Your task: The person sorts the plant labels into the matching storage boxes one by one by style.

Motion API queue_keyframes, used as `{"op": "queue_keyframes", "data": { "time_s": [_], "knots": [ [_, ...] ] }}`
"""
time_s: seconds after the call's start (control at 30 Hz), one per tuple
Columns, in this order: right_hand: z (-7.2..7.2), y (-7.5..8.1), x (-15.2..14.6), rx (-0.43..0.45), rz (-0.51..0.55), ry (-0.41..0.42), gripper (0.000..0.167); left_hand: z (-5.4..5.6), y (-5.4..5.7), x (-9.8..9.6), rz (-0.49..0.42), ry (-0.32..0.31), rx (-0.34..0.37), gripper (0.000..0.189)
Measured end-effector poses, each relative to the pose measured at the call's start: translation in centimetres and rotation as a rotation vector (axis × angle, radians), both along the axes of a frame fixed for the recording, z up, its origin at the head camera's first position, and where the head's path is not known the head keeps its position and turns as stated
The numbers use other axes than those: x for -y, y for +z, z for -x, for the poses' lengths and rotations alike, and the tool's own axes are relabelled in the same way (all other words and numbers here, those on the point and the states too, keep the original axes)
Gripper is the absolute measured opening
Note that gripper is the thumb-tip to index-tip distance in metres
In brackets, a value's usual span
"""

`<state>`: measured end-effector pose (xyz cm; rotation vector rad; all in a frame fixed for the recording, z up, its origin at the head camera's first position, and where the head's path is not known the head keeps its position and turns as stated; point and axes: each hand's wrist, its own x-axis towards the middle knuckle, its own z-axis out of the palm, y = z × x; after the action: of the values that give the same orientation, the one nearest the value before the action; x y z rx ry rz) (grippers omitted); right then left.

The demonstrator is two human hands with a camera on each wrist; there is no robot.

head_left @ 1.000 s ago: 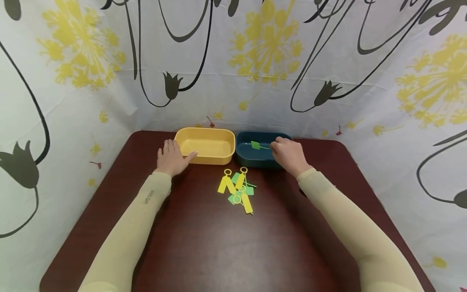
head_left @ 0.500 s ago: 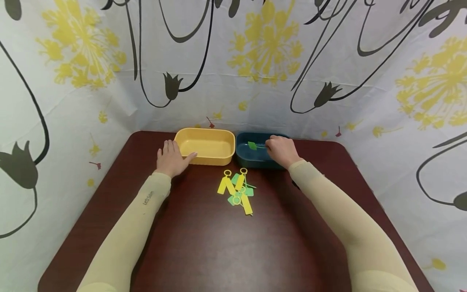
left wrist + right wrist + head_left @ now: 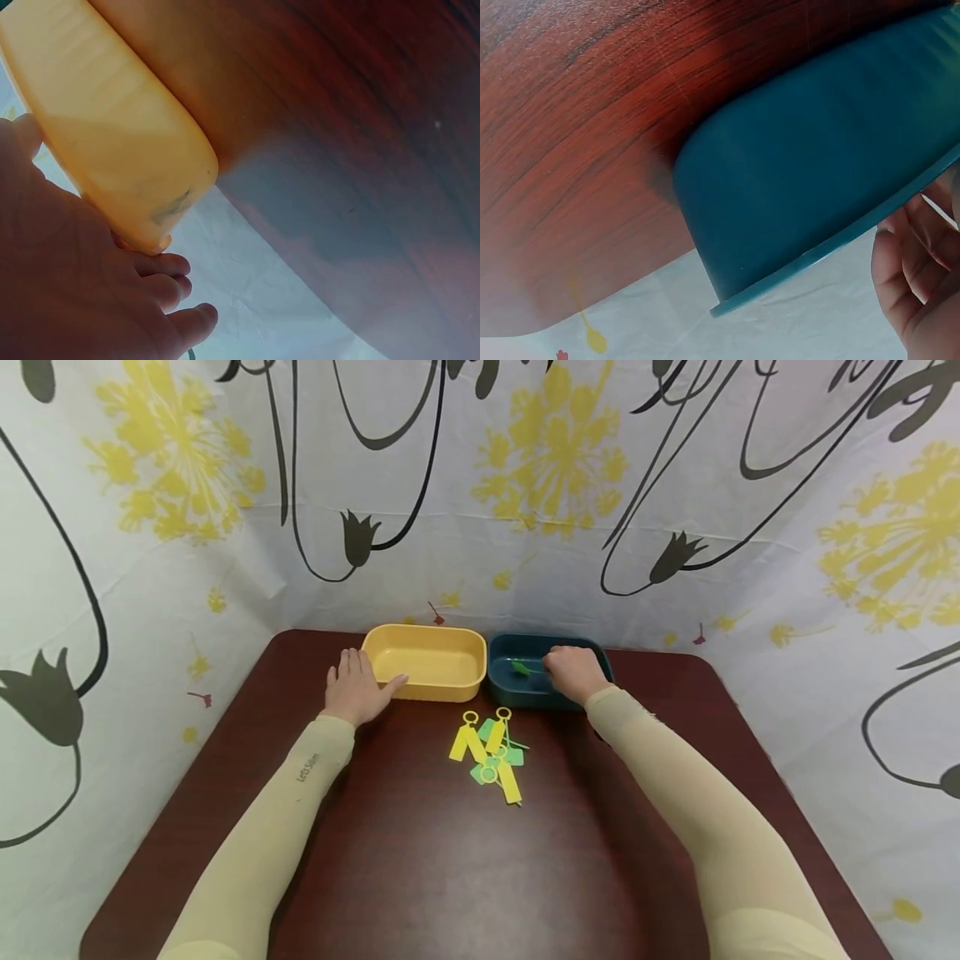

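Note:
In the head view my right hand [image 3: 573, 672] is over the dark blue bin [image 3: 515, 695], fingers curled. It pinches the thin tail of a green plastic tag [image 3: 521, 667], whose flat end hangs inside the bin. The right wrist view shows the curled fingers [image 3: 900, 281] behind the bin's rim; the tag is hidden there. My left hand [image 3: 352, 687] lies with straight fingers along the left end of the yellow bin [image 3: 442, 692], thumb at its front rim. In the left wrist view that hand [image 3: 82, 255] rests against the yellow bin's rim.
In front of the bins lies a small pile of yellow ring tags [image 3: 508, 782] and green tags [image 3: 515, 757], overlapping one another. Both bins stand side by side at the back of the dark red wooden table [image 3: 450, 877]. Patterned white fabric [image 3: 480, 560] rises behind it.
My right hand has moved left and slightly down over the blue bin, carrying the green tag lower into it. The left hand and the pile have stayed in place.

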<state>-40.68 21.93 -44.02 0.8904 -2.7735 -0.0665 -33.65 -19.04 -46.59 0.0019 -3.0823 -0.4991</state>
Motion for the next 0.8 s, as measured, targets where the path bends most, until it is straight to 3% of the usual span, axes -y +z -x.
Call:
{"op": "queue_keyframes", "data": {
  "time_s": [0.17,0.5,0.8],
  "knots": [
    [0.3,-0.1,0.3,0.048,-0.017,-0.007,0.014,-0.3,0.2,-0.2,0.008,0.0,-0.002,0.115],
    [1.2,-0.7,0.5,0.252,0.016,-0.074,0.016,-0.1,-0.1,-0.1,0.0,-0.007,0.006,0.115],
    [2.2,-1.1,0.7,0.331,-0.021,-0.07,0.015,0.2,-0.2,0.0,0.014,-0.007,0.005,0.116]
  ]
}}
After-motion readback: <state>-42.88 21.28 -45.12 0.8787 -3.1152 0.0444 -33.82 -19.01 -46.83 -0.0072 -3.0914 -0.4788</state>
